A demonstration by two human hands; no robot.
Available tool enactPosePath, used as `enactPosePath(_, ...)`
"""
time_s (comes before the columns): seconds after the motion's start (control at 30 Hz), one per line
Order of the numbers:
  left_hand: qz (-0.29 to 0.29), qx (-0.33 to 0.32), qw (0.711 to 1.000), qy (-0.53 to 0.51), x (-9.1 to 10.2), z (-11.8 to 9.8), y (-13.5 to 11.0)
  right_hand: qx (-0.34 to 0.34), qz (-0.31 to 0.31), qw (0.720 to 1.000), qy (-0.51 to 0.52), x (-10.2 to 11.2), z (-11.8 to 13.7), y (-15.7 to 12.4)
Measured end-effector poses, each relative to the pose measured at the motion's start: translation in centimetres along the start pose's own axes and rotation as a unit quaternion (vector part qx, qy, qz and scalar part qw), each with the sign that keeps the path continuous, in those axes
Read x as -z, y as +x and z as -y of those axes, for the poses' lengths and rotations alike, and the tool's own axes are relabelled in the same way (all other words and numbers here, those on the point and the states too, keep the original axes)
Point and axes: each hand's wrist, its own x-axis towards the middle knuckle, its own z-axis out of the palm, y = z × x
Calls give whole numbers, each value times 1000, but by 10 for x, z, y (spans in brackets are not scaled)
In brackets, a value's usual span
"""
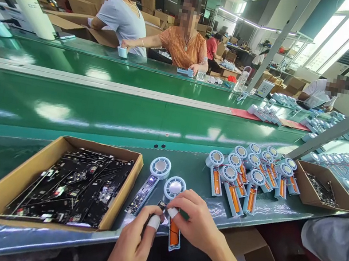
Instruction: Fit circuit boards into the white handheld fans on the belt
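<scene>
Taking twelve o'clock as straight away from the wearer, the fan-shaped unit (175, 187) is lying right at the hands, its round head just past the fingertips at twelve and its handle (173, 237) running back toward half past five. The long axis is thus pointing almost at the wearer, with an orange insert showing in the handle. The right hand (196, 219) is the nearer one — its fingers are hovering over or touching the join of head and handle; contact is unclear. The left hand (135, 240) is working just beside the handle, at its eight o'clock.

The left hand is pointing toward one o'clock, thumb and forefinger nearly closed, apparently pinching a dark circuit board (161, 205) whose end is showing between the hands. The right hand is reaching in toward ten o'clock, its wrist bent over and its fingertips bunched close to that end — whether they are gripping anything, I cannot tell. Both hands are wearing white finger covers.

A second unit (160, 167) is lying near, at eleven o'clock, its handle slanting toward seven. A cardboard box (118, 201) of dark boards is sitting at nine, and a cluster of units (257, 177) is standing at two.
</scene>
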Motion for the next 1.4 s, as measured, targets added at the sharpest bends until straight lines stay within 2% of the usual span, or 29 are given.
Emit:
enactPosePath(0.17,42,4,999,-34,0,8,7,30,-4,998,-52,-6,1,-6)
enactPosePath(0.3,53,16,997,-49,-3,12,9,57,27,993,-98,-3,1,-9)
enactPosePath(0.4,35,-36,999,-10,-1,5,10,79,41,990,-107,-2,-1,-10)
enactPosePath(0.47,19,-81,996,23,0,0,11,85,34,991,-95,-4,-3,-10)
enactPosePath(0.53,8,-99,994,38,1,-1,11,78,14,992,-93,-6,-5,-9)
enactPosePath(0.67,-2,-35,999,6,-4,4,6,60,-34,990,-127,-8,-3,-4)
enactPosePath(0.73,-12,7,1000,-15,-6,5,2,55,-34,988,-144,-7,1,-1)
enactPosePath(0.8,-23,22,999,-22,-6,5,0,47,-30,986,-160,-6,5,0)
enactPosePath(0.97,12,-27,1000,10,2,7,3,56,-21,977,-203,-4,12,0)
enactPosePath(1.2,-64,-166,980,91,-1,11,4,57,-16,965,-254,-6,17,-1)
enactPosePath(1.27,-68,-169,979,89,-2,12,4,56,-10,970,-235,-5,17,0)
enactPosePath(1.4,-33,-109,993,32,0,13,5,42,-3,979,-200,-4,15,1)
